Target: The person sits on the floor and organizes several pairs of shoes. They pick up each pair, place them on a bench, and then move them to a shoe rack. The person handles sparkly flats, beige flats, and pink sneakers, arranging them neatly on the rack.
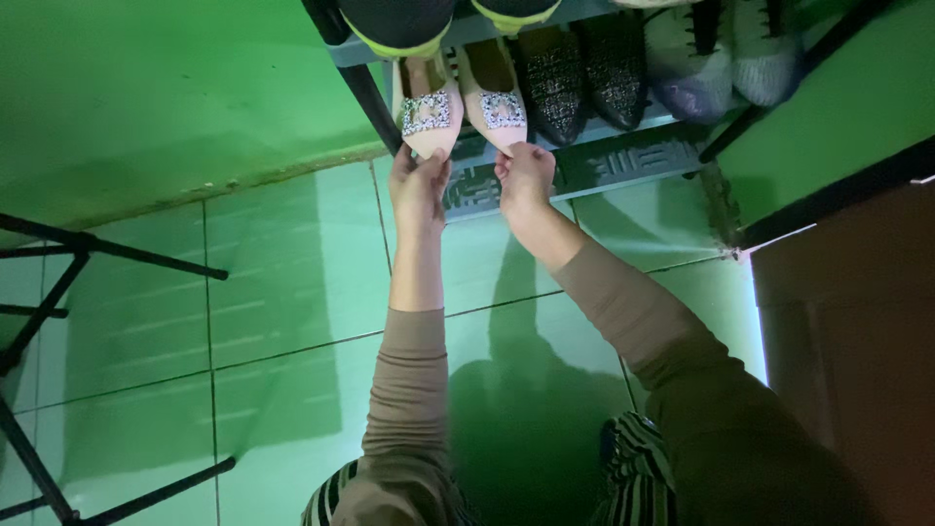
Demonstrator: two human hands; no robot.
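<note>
A pair of pale pointed shoes with jewelled buckles is seen on the lower shelf [623, 161] of a shoe rack, toes pointed toward the person. The left shoe [429, 112] is pinched at its toe tip by the left hand [419, 190], with the fingers closed on the point. The right shoe [495, 102] is gripped the same way at its toe by the right hand [524, 180]. The two hands are held apart, side by side, each clamped on its own shoe.

From the hands, the shoes lie at twelve o'clock, directly ahead and touching the fingertips. The long axis of each shoe is run from six to twelve o'clock, heel deep in the rack, toe overhanging the shelf's front edge. Neither hand is nearer than the other; each is matched to the shoe on its own side.

At two o'clock from the right hand, a dark glittery pair [582, 83] is set just beside the pale pair, and a pair of light trainers [726, 54] is placed further along at the same bearing. Dark shoes with yellow-green soles [399, 29] are kept on the shelf above. The rack is stood on a tiled floor [292, 273] against a wall. At eight o'clock, dark metal legs [58, 292] of some frame are seen, well apart from the hands.
</note>
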